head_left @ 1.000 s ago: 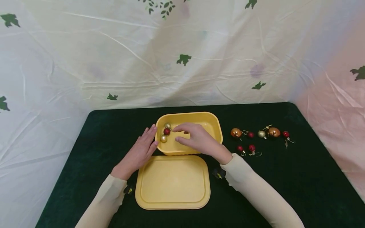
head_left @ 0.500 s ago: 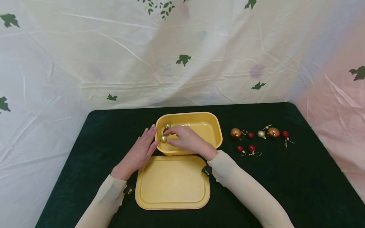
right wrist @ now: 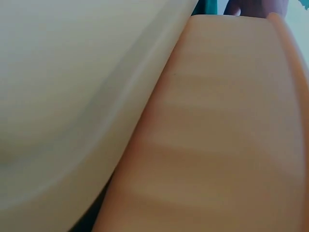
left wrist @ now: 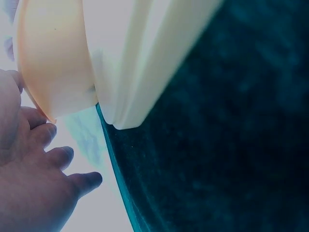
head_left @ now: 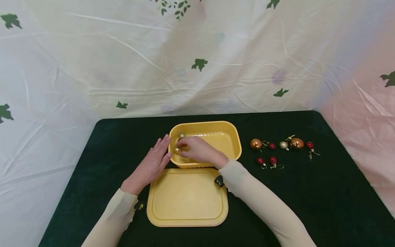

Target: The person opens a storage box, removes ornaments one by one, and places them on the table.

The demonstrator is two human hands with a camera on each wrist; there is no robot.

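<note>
A yellow plastic box [head_left: 213, 127] stands on the dark green tabletop in the head view. My left hand [head_left: 152, 163] lies with straight fingers against the box's left wall. In the left wrist view, fingers [left wrist: 60, 157] spread beside that wall. My right hand [head_left: 200, 149] reaches into the box from the right, its bent fingers and thumb at the small ball ornaments by the left end. A glittery gold ball [head_left: 182, 136] shows behind the fingers and a smooth gold ball [head_left: 177, 150] at the fingertips. Fingers cover the red ball; I cannot tell whether they pinch an ornament.
A pale yellow lid [head_left: 187, 199] lies in front of the box, close to its front wall. To the right on the table [head_left: 311, 192] are several ornaments, among them a copper ball [head_left: 255, 143] and a red ball [head_left: 273, 160]. White patterned cloth [head_left: 148, 68] hangs behind.
My right hand has moved left inside the box, down to the ornaments, its fingers and thumb closer together. The red ball is now covered. My left hand has stayed in place.
</note>
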